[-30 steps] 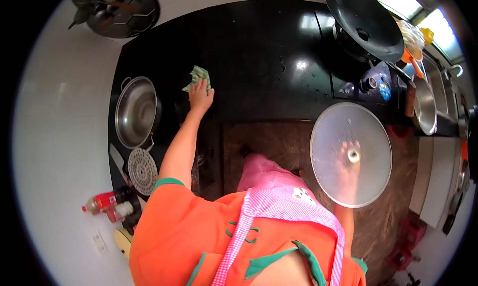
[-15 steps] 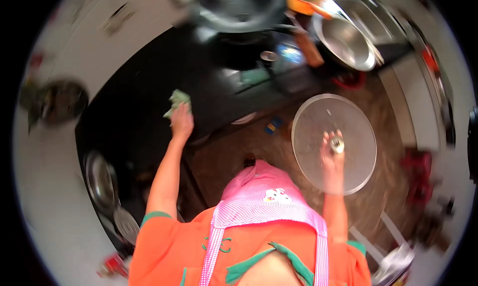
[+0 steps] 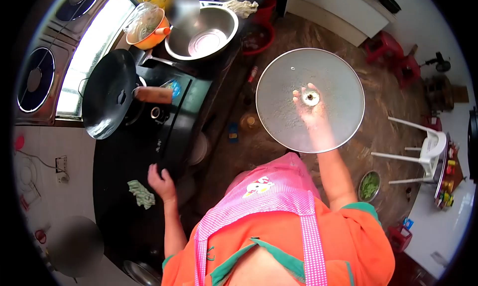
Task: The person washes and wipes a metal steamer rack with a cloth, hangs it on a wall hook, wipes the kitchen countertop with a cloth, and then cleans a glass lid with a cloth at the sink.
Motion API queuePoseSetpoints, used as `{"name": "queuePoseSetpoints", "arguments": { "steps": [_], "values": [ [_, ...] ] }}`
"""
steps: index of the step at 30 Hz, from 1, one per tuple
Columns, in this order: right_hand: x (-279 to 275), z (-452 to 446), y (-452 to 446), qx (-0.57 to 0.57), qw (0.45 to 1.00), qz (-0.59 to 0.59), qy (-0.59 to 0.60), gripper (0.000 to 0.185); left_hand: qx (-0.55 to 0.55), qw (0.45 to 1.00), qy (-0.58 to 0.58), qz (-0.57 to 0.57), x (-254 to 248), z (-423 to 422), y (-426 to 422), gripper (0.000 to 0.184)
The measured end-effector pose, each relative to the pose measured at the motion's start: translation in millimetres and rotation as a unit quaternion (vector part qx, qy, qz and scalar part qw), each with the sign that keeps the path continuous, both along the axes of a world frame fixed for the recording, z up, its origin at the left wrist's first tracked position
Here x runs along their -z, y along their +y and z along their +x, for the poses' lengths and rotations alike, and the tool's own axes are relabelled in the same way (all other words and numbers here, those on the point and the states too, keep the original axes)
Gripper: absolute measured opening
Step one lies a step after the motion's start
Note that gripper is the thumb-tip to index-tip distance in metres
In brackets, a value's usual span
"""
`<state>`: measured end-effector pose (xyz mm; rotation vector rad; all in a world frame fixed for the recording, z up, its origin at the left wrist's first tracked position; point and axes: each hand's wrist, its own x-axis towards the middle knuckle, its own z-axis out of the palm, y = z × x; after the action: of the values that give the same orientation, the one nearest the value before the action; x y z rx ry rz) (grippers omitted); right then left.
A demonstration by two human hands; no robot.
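Note:
A large round translucent lid (image 3: 279, 106) is held up over the floor by my right hand (image 3: 312, 109), seen through it, with the fingers closed around the knob at its centre. My left hand (image 3: 163, 184) is over the edge of the black counter (image 3: 117, 161), fingers apart and holding nothing. Just left of it, a crumpled green and white cloth (image 3: 141, 194) lies on the counter, not touching the hand.
A black wok (image 3: 107, 94) sits on the stove, its wooden handle (image 3: 153, 94) pointing right. Beyond are a steel basin (image 3: 202, 34) and an orange pot (image 3: 149, 34). A white chair (image 3: 432, 149) and a bowl of greens (image 3: 369, 186) stand at right.
The view has turned to the right. My left hand has let go of the green cloth, which now lies on the counter. The lid stays in my right hand.

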<state>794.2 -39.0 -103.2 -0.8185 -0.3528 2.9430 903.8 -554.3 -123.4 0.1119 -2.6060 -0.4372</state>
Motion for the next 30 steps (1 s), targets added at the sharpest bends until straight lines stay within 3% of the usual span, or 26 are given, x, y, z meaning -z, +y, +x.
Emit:
{"name": "queuePoseSetpoints", "arguments": {
  "steps": [2, 4, 5, 7, 10, 11, 12, 16, 20, 21, 23, 24, 25, 27, 29, 30],
  "values": [
    [6, -14, 30, 0.026, 0.999, 0.02, -0.003, 0.019, 0.057, 0.981, -0.081, 0.168, -3, -22, 85, 0.027],
    [21, -34, 68, 0.033, 0.999, 0.037, -0.022, 0.019, 0.113, 0.911, -0.226, 0.325, -1, -46, 172, 0.028],
    [25, -43, 89, 0.036, 0.999, 0.024, -0.024, 0.019, 0.14, 0.837, -0.283, 0.448, -14, -60, 225, 0.029],
    [29, -57, 140, 0.012, 0.999, -0.022, 0.022, 0.021, 0.134, 0.594, -0.357, 0.708, -33, -94, 326, 0.037],
    [17, -76, 202, 0.027, 0.999, 0.012, 0.029, 0.022, 0.119, 0.339, -0.487, 0.796, -64, -146, 448, 0.047],
    [7, -83, 221, 0.024, 0.999, 0.016, 0.031, 0.022, 0.15, 0.272, -0.501, 0.808, -61, -160, 481, 0.046],
    [2, -92, 237, 0.023, 0.999, 0.02, 0.032, 0.022, 0.163, 0.249, -0.504, 0.811, -67, -172, 508, 0.044],
    [-15, -139, 262, 0.005, 0.999, 0.03, 0.029, 0.02, 0.17, 0.207, -0.461, 0.846, -81, -214, 565, 0.048],
    [-22, -198, 245, -0.058, 0.997, -0.011, 0.05, 0.019, 0.18, 0.247, -0.394, 0.867, -90, -258, 573, 0.06],
    [-22, -218, 237, -0.067, 0.997, 0.006, 0.04, 0.018, 0.186, 0.25, -0.359, 0.88, -86, -270, 570, 0.061],
    [-43, -249, 217, -0.117, 0.983, 0.131, 0.044, 0.035, 0.183, 0.291, -0.317, 0.884, -89, -301, 559, 0.062],
    [-54, -261, 209, -0.17, 0.915, 0.335, 0.144, 0.043, 0.191, 0.299, -0.294, 0.887, -89, -319, 551, 0.062],
    [-59, -278, 203, -0.219, 0.793, 0.516, 0.239, 0.051, 0.197, 0.31, -0.267, 0.891, -90, -338, 542, 0.063],
    [-44, -334, 197, -0.291, 0.859, 0.372, 0.197, 0.064, 0.205, 0.322, -0.217, 0.899, -97, -375, 519, 0.06],
    [-18, -394, 192, -0.324, 0.743, 0.548, 0.207, 0.052, 0.216, 0.371, -0.165, 0.888, -96, -416, 496, 0.058],
    [3, -425, 183, -0.342, 0.732, 0.561, 0.179, 0.045, 0.22, 0.381, -0.136, 0.888, -96, -437, 485, 0.056]
  ]
}}
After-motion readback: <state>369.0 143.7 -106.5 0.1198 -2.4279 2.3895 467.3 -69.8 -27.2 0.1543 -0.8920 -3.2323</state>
